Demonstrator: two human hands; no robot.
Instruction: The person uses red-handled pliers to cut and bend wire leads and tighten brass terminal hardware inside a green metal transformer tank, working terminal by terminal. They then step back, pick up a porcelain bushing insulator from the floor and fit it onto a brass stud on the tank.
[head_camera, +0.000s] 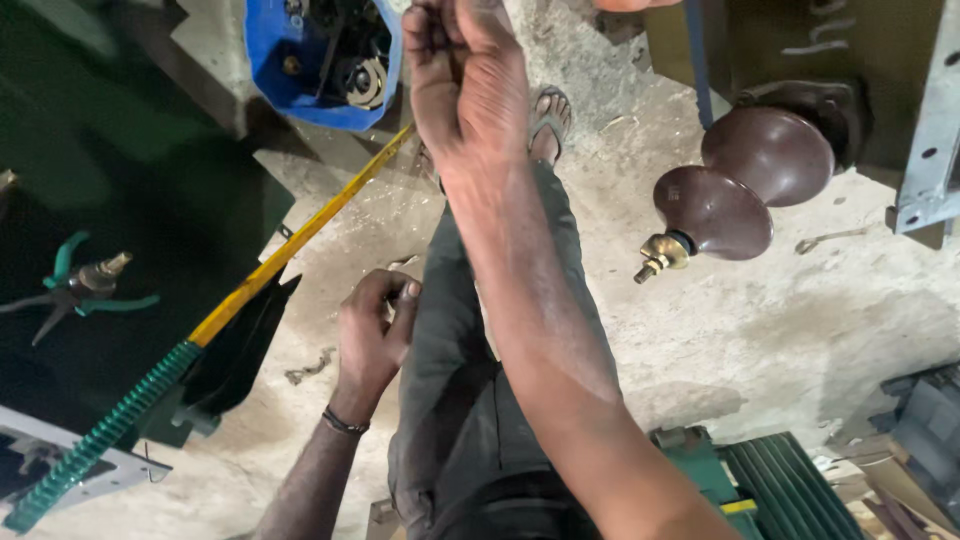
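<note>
Workshop floor seen from above, two bare hands over a dusty concrete floor (800, 320).

A brown ceramic insulator (740, 185) with a brass tip lay on the floor to the right, well apart from both hands. A blue tub (265, 60) of metal parts sat just left of the raised right hand (465, 75), which was curled into a fist; any contents were hidden. The left hand (372, 335) hung lower, fingers pinched shut on something too small to tell. Green-handled pliers (75, 290) lay far left.
</note>
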